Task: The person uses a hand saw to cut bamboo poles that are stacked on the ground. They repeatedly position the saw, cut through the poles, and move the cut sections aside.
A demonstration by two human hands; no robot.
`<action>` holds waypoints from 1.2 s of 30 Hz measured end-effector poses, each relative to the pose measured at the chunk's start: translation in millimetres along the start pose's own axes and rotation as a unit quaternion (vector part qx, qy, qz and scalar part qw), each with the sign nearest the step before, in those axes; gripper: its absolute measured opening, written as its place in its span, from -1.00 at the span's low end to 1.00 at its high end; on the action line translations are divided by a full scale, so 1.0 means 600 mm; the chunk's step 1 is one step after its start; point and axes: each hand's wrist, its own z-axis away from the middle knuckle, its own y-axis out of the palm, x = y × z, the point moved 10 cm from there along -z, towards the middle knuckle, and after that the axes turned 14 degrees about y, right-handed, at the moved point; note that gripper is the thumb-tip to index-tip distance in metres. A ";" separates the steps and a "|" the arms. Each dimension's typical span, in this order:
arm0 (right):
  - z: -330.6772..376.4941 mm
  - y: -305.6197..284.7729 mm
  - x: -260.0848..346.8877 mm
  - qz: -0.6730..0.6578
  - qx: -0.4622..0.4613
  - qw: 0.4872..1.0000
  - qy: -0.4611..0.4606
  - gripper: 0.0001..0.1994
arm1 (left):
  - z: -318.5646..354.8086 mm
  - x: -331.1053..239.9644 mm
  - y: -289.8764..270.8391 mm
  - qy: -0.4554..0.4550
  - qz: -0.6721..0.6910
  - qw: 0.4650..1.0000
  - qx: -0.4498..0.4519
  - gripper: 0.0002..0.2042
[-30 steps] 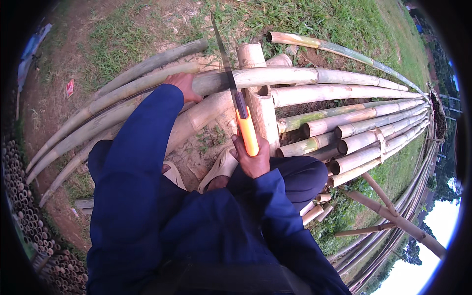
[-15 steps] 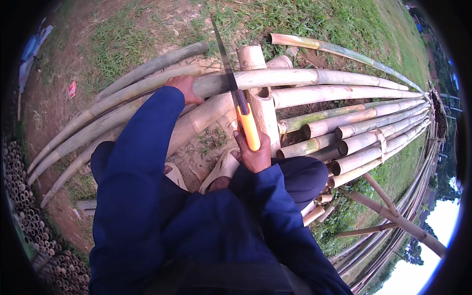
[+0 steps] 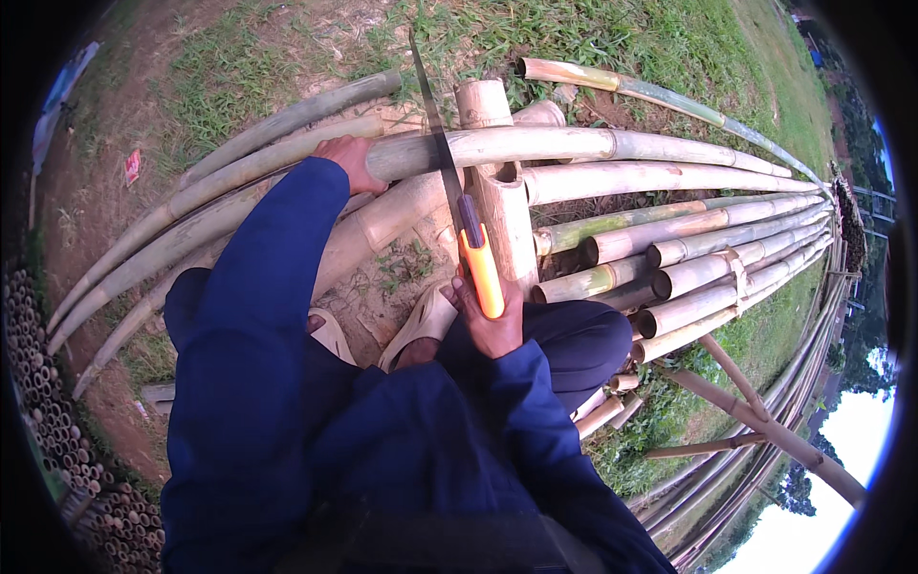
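Note:
A long pale bamboo pole (image 3: 555, 144) lies across a thick upright-looking bamboo piece (image 3: 507, 225). Near the pole's left end, my left hand (image 3: 346, 161) is closed round it. My right hand (image 3: 495, 330) grips the orange handle of a handsaw (image 3: 484, 273). Its dark blade crosses the pole just right of my left hand, with the tip reaching far beyond it. How deep the teeth sit in the bamboo I cannot tell. Another thick bamboo section (image 3: 382, 228) lies under the pole, between it and my feet.
Several cut bamboo poles (image 3: 698, 230) lie side by side on the right, open ends toward me. More poles (image 3: 229, 182) curve away at the left. A stack of bamboo ends (image 3: 57, 430) stands at the lower left. A bamboo frame (image 3: 765, 430) stands lower right; grass (image 3: 622, 38) lies beyond.
The saw handle and my right hand have come a little toward me, so the blade has slid along across the pole. My left hand keeps its hold.

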 end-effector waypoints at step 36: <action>0.189 -0.078 0.047 0.100 -0.004 0.995 0.019 -0.70 | -0.001 0.008 0.002 -0.018 -0.010 1.000 0.022 -0.15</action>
